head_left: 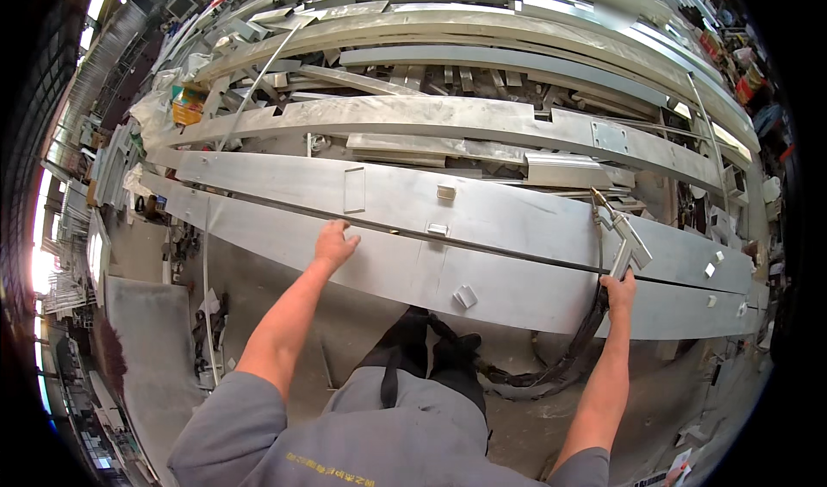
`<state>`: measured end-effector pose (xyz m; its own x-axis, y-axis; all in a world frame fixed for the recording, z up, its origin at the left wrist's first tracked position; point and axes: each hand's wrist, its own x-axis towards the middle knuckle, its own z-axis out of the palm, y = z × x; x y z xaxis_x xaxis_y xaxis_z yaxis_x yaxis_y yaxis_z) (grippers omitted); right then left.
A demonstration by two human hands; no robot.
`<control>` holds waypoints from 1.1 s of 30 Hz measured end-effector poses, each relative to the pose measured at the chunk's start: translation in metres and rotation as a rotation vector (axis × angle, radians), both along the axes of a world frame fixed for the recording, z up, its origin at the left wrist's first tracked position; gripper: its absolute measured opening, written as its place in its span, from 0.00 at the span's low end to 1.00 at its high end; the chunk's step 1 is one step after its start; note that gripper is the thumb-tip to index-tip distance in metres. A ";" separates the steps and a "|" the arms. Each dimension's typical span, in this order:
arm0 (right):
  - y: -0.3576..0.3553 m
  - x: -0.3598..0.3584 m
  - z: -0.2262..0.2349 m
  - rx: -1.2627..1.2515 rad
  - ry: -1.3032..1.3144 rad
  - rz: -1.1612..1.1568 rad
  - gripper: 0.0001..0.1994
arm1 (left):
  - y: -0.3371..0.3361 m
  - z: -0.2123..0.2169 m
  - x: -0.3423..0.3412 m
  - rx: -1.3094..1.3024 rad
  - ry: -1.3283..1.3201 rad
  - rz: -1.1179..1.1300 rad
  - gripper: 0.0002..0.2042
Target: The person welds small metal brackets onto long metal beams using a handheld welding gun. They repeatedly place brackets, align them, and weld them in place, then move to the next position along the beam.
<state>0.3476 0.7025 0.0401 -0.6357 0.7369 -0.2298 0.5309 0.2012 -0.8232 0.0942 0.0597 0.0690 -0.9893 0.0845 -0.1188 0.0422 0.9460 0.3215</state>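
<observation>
Two long silvery metal panels lie side by side before me, a far panel (508, 215) and a near panel (379, 263), with a narrow dark gap between them. My right hand (620, 289) is closed around the grip of a welding gun (629, 239). Its slim brass-coloured neck points up and to the left, over the far panel. From the grip a dark cable (590, 319) drops across the near panel toward the floor. My left hand (336, 244) is over the near panel beside the gap, fingers apart and holding nothing. Whether it touches the metal I cannot tell.
Small metal brackets (465, 296) sit on the panels. Beyond them, a long notched beam (413, 109) and several other metal lengths are stacked with offcuts. A grey sheet-topped surface (151, 332) stands at left. The cable loops on the floor near my feet (461, 349).
</observation>
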 end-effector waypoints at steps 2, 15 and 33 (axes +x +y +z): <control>-0.008 0.005 -0.006 0.451 -0.136 -0.037 0.29 | 0.001 -0.007 -0.022 -0.019 0.000 -0.009 0.27; -0.331 -0.036 0.038 0.399 -0.122 0.516 0.25 | -0.009 0.009 -0.145 -0.148 -0.163 -0.500 0.56; -0.244 -0.003 0.022 0.328 -0.114 0.344 0.15 | 0.117 -0.002 0.068 0.269 -0.063 -0.788 0.48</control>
